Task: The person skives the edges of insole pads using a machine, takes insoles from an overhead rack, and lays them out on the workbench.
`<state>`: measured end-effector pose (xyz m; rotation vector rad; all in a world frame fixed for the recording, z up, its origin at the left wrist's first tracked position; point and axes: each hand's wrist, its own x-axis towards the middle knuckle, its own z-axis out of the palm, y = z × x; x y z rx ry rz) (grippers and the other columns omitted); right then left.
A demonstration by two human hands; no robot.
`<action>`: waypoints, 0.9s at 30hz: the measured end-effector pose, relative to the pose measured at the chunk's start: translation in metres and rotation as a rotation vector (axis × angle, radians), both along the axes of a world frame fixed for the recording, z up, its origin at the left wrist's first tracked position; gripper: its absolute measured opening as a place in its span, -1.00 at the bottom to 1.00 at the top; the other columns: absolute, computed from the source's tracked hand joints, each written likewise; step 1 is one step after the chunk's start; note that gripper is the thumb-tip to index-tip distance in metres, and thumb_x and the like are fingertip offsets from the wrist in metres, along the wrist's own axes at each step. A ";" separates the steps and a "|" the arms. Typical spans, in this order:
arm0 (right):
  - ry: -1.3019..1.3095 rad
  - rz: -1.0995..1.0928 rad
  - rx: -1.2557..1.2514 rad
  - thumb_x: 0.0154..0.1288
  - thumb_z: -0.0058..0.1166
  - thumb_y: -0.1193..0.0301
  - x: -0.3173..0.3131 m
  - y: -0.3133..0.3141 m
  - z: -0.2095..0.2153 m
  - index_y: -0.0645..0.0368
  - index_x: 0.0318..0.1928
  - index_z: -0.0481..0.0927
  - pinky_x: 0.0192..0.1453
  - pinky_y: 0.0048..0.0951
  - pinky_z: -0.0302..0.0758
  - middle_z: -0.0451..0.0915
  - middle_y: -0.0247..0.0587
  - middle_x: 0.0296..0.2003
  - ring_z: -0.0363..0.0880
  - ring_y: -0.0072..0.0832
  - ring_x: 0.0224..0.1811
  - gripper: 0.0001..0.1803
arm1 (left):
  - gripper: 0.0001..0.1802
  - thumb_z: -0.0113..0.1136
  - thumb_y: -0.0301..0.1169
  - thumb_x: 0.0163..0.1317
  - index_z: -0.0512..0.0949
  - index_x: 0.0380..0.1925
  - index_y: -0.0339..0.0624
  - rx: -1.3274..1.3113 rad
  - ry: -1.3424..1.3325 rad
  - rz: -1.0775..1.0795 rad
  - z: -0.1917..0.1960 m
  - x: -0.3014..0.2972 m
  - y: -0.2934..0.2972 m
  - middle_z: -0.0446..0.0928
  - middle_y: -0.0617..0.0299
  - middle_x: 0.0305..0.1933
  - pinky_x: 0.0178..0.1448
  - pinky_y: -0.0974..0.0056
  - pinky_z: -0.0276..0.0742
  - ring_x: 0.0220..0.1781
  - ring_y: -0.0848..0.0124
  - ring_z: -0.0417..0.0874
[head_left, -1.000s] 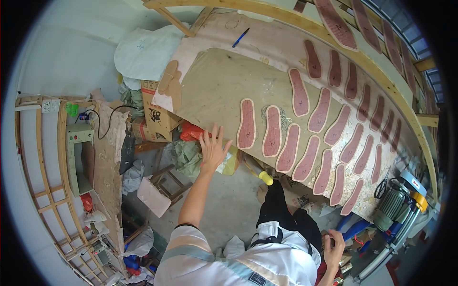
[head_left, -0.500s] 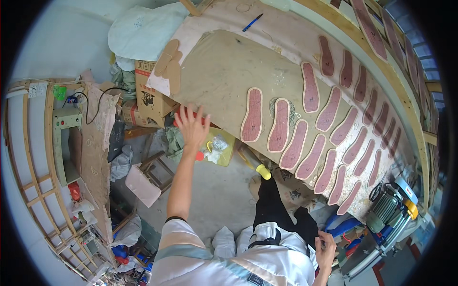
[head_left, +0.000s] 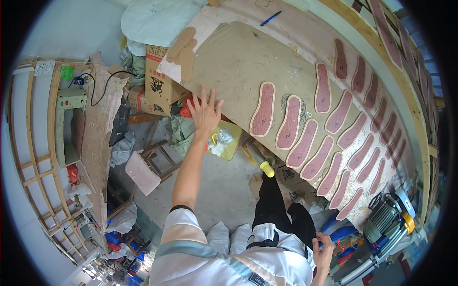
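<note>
My left hand (head_left: 205,113) reaches out with its fingers spread, over the near left edge of the worktable (head_left: 229,62). It holds nothing; I cannot tell whether the fingertips touch the tabletop. A red object (head_left: 185,111) shows partly behind it. By my right hip, my right hand (head_left: 323,249) has curled fingers around a small bluish thing too hidden to name. Rows of dark red insoles with pale rims, such as the nearest insole (head_left: 263,109), lie across the table. A bundle of thin cord (head_left: 305,113) lies among them. Tan sole-shaped pieces (head_left: 183,55) are stacked at the left edge.
A blue pen (head_left: 271,18) lies toward the table's back. Cardboard boxes (head_left: 164,90) stand left of the table. Below is a yellow-green stool (head_left: 233,145) carrying plastic bags. A wooden chair (head_left: 143,172) stands on the left; a green motor (head_left: 384,214) is at the right.
The view has shifted, moving the table rightward and up in the picture. My left hand has gone slightly forward, its fingers spreading wider. My right hand stays by my hip.
</note>
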<state>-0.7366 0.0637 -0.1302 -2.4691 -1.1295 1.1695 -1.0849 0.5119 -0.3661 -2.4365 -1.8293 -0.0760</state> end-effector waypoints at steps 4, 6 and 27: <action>0.010 -0.040 0.015 0.29 0.14 0.52 0.004 -0.005 -0.002 0.34 -0.03 0.62 -0.05 -0.20 0.54 0.63 0.07 -0.17 0.65 -0.12 -0.20 -0.74 | -0.37 0.13 0.02 0.35 0.39 0.39 0.13 -0.107 -0.035 -0.032 -0.011 -0.019 -0.025 -0.03 -0.04 0.60 0.51 -0.30 0.00 0.54 -0.16 0.03; 0.040 -0.042 0.027 0.30 0.14 0.52 0.006 -0.008 -0.005 0.34 -0.02 0.62 -0.05 -0.20 0.54 0.63 0.08 -0.17 0.65 -0.12 -0.20 -0.74 | -0.20 0.26 0.02 0.25 0.23 0.46 0.20 -0.174 -0.304 0.152 -0.023 -0.025 -0.032 -0.06 -0.05 0.61 0.50 -0.32 -0.03 0.54 -0.14 0.03; 0.052 -0.029 -0.029 0.28 0.14 0.53 0.002 0.003 -0.012 0.31 -0.03 0.62 -0.04 -0.20 0.54 0.63 0.05 -0.18 0.65 -0.14 -0.20 -0.75 | 0.35 0.65 -0.34 -0.13 -0.15 0.55 -0.11 -0.027 -1.131 1.006 -0.045 0.034 0.029 -0.12 -0.07 0.56 0.55 -0.03 0.16 0.54 -0.10 0.04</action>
